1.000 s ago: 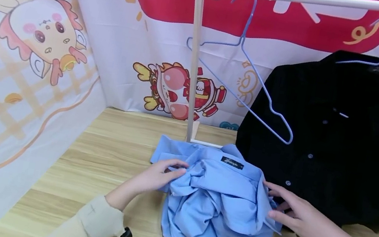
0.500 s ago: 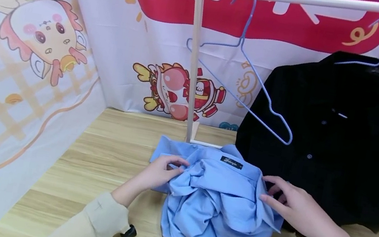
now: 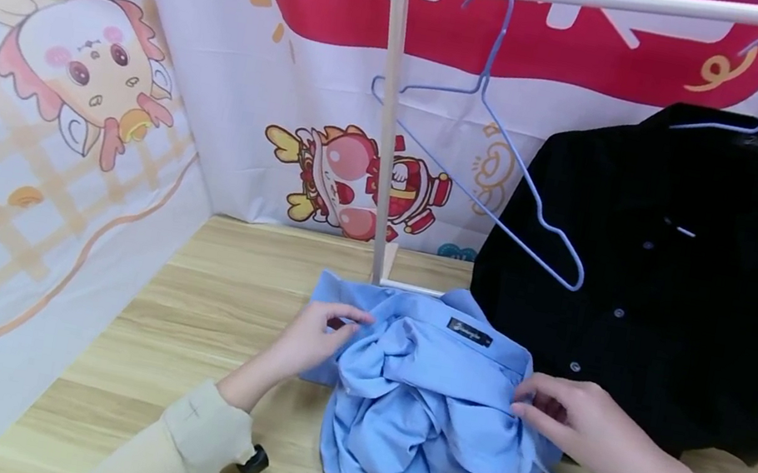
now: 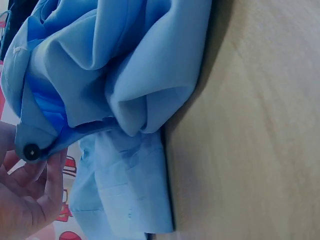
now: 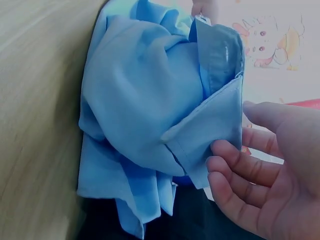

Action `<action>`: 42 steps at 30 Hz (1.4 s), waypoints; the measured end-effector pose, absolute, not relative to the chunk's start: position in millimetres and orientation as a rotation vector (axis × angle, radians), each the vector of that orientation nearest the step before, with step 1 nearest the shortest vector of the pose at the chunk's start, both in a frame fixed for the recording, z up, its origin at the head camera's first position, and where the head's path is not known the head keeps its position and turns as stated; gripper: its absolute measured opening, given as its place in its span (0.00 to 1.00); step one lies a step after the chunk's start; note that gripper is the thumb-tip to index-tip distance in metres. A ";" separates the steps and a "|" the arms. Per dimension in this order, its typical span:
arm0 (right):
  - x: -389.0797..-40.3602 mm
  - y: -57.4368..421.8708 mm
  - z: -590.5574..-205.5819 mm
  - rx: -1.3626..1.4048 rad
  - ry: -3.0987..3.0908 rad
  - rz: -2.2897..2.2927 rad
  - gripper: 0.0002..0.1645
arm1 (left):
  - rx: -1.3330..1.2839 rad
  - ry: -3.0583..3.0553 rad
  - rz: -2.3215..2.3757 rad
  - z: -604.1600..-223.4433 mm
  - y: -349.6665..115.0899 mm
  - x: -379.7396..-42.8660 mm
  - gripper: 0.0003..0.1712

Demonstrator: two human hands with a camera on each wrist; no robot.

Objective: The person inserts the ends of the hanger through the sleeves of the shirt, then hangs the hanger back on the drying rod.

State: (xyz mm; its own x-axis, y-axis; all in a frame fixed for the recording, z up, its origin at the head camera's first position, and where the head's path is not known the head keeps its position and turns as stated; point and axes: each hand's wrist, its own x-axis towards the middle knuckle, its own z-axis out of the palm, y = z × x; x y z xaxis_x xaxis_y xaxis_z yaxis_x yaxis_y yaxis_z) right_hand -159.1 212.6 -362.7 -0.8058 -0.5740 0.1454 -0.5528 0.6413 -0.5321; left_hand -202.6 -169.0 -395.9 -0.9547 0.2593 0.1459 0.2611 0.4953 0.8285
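Note:
A crumpled light blue shirt (image 3: 427, 397) lies on the wooden table, its collar side up with a black label (image 3: 469, 333) inside. My left hand (image 3: 311, 339) pinches the shirt's left edge near the collar; in the left wrist view its fingers (image 4: 52, 185) are at a corner with a dark button (image 4: 31, 151). On the other side, my right hand (image 3: 583, 416) holds the right collar edge. In the right wrist view the thumb (image 5: 265, 114) is at the far side of the collar flap (image 5: 212, 125), and the fingertips lie against its near face.
Behind the shirt stands a white rack (image 3: 390, 103) with a bare blue hanger (image 3: 544, 206) on its bar. A black shirt (image 3: 679, 306) hangs at right, close to my right hand. Bare wooden tabletop (image 3: 218, 284) shows at left, beside a printed cloth wall (image 3: 45, 228).
My right hand has shifted in and gripped the collar's right side, which now sits slightly further right. The left hand stays nearly in place at the left edge.

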 end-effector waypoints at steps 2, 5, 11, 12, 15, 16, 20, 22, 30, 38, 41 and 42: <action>-158.6 213.2 -362.8 -0.962 2.847 -0.880 0.04 | -0.489 -2.699 -1.464 -393.9 -168.6 -201.7 0.15; -158.4 213.4 -363.0 -0.968 2.897 -0.860 0.07 | -0.491 -2.658 -1.431 -391.4 -168.2 -200.5 0.15; -157.2 212.8 -361.1 -0.931 2.973 -0.810 0.13 | -0.418 -2.635 -1.413 -384.3 -165.6 -193.7 0.20; -157.0 213.0 -360.6 -0.922 2.981 -0.799 0.13 | -0.411 -2.639 -1.402 -383.2 -165.1 -192.3 0.23; -157.3 214.7 -357.3 -0.901 3.001 -0.757 0.14 | -0.416 -2.624 -1.375 -381.3 -164.6 -188.2 0.25; -157.5 215.3 -356.2 -0.894 3.006 -0.746 0.14 | -0.425 -2.607 -1.365 -380.8 -164.6 -186.9 0.24; -157.2 219.0 -350.9 -0.838 3.026 -0.696 0.14 | -0.450 -2.520 -1.351 -380.0 -165.4 -183.4 0.23; -156.6 220.7 -349.0 -0.813 3.034 -0.675 0.13 | -0.456 -2.480 -1.337 -380.2 -166.1 -182.7 0.22; -154.2 226.7 -345.8 -0.911 3.225 -0.651 0.13 | -0.533 -2.371 -1.261 -379.6 -169.0 -182.4 0.18; -165.9 239.3 -350.8 -1.366 3.539 -0.478 0.15 | -0.663 -2.230 -0.913 -373.5 -174.6 -181.9 0.22; -170.8 242.7 -349.7 -1.435 3.587 -0.372 0.29 | -0.717 -2.216 -0.696 -370.7 -174.8 -181.6 0.23; -172.0 243.5 -349.0 -1.444 3.594 -0.350 0.32 | -0.727 -2.222 -0.638 -369.9 -174.4 -181.2 0.24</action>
State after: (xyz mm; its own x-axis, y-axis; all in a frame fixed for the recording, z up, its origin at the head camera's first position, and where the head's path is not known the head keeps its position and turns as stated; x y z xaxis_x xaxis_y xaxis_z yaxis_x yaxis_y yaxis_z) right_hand -172.0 243.5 -349.0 -0.4942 -0.5336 0.6863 -0.6560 0.7469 0.1083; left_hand -181.2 -174.4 -369.9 -0.5954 0.3090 0.7416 0.6552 0.7210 0.2257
